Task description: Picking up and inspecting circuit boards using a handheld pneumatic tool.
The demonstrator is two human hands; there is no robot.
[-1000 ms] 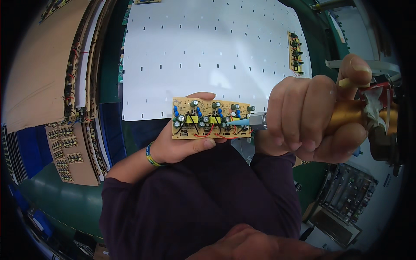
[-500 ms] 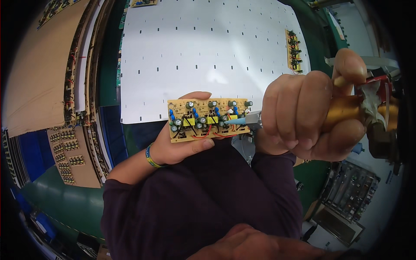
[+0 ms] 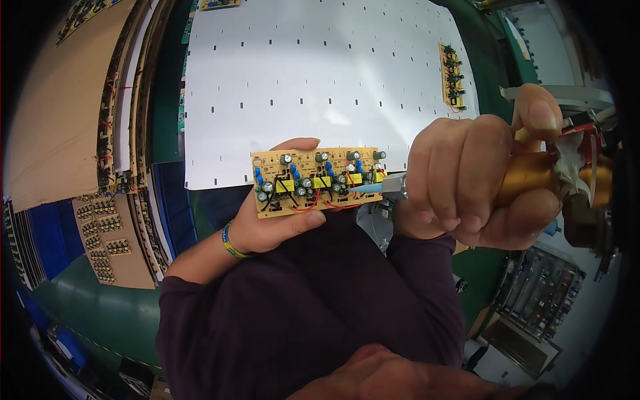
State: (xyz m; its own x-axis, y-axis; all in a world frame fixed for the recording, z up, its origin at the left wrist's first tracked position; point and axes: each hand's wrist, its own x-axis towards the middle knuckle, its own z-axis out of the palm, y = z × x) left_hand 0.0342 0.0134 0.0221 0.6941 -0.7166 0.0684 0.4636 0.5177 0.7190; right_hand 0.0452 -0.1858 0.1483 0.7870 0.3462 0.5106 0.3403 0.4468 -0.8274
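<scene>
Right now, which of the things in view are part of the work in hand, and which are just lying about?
In hand:
- circuit board, held in the left hand
- brass-bodied dispensing tool, gripped by the right hand, its pale nozzle tip at the board's right end

Lying about:
- white slotted sheet
- another populated board at the sheet's right edge
- cardboard tray of small parts, left

You wear a dark purple top with sleeves pushed up your forearms. A yellow-and-blue band circles your wrist just above the left sleeve's edge.
</scene>
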